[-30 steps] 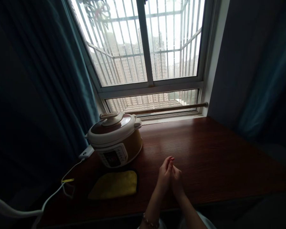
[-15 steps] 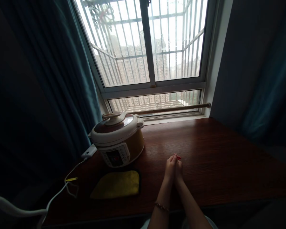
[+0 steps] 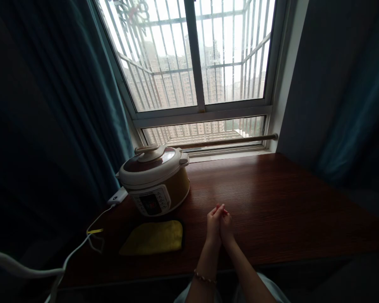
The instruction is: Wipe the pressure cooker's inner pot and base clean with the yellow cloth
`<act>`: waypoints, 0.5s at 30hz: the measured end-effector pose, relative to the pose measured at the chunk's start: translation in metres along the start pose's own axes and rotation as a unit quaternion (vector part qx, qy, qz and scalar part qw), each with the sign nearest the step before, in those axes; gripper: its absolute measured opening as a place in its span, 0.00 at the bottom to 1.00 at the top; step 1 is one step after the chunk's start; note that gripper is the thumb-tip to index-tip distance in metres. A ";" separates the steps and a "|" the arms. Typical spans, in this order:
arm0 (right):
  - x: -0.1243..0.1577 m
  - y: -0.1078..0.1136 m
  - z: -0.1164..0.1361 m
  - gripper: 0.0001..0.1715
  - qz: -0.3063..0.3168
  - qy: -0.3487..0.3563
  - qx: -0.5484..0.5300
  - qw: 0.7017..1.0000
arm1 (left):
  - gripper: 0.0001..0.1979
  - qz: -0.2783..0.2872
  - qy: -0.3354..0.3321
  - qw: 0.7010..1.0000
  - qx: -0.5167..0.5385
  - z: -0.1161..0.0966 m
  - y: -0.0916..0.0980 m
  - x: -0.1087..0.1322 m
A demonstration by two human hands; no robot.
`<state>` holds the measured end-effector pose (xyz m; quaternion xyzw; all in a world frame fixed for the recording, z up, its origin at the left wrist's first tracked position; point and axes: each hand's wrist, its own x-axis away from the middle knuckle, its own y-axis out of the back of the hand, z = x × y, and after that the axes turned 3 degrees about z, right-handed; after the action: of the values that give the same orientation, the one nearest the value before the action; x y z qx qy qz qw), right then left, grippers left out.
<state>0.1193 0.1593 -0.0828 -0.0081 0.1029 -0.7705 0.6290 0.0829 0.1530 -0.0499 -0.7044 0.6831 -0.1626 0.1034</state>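
My left hand [image 3: 213, 224] and my right hand [image 3: 226, 226] are pressed against each other above the front part of the brown wooden table [image 3: 265, 198]. Their fingers are closed and come together at the tips; nothing shows between them, though the palms are hidden. A beaded bracelet [image 3: 204, 277] circles my left wrist. To the left of my hands lies a folded yellow cloth [image 3: 154, 237] with a dark edge. Behind the cloth stands a white and gold electric pressure cooker [image 3: 153, 181], lid on, apart from both hands.
A white power strip [image 3: 118, 196] sits left of the cooker, its white cable [image 3: 74, 252] running to the lower left with a yellow tie [image 3: 95, 231] on it. Behind the table is a barred window [image 3: 233, 63] with a rail [image 3: 230, 142] across it. Blue curtains [image 3: 91, 105] hang beside it.
My joined hands have shifted left on the picture, closer to the yellow cloth, and their fingers look more curled. The view has tilted slightly; the cooker and cloth stay put.
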 end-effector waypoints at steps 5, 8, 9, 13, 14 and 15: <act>0.002 0.002 -0.002 0.25 0.017 -0.002 -0.020 1.000 | 0.17 -0.004 0.020 0.998 0.051 -0.001 -0.002 0.005; 0.001 0.003 -0.005 0.24 0.017 0.004 -0.027 0.999 | 0.17 -0.013 0.019 0.998 0.052 -0.003 -0.004 0.006; 0.001 0.003 -0.006 0.24 0.015 0.002 -0.026 1.000 | 0.18 -0.019 0.019 0.998 0.050 -0.003 -0.004 0.006; 0.000 0.002 -0.007 0.25 0.008 -0.007 -0.016 1.000 | 0.16 -0.033 0.020 0.998 0.041 -0.004 -0.004 0.006; 0.000 0.002 -0.007 0.25 0.005 -0.008 -0.013 1.000 | 0.16 -0.033 0.020 0.999 0.038 -0.004 -0.003 0.005; 0.000 0.001 -0.007 0.25 0.002 -0.008 -0.011 1.000 | 0.16 -0.034 0.019 0.999 0.034 -0.004 -0.003 0.005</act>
<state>0.1196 0.1603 -0.0894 -0.0212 0.1060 -0.7682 0.6310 0.0839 0.1484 -0.0444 -0.7202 0.6546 -0.2024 0.1089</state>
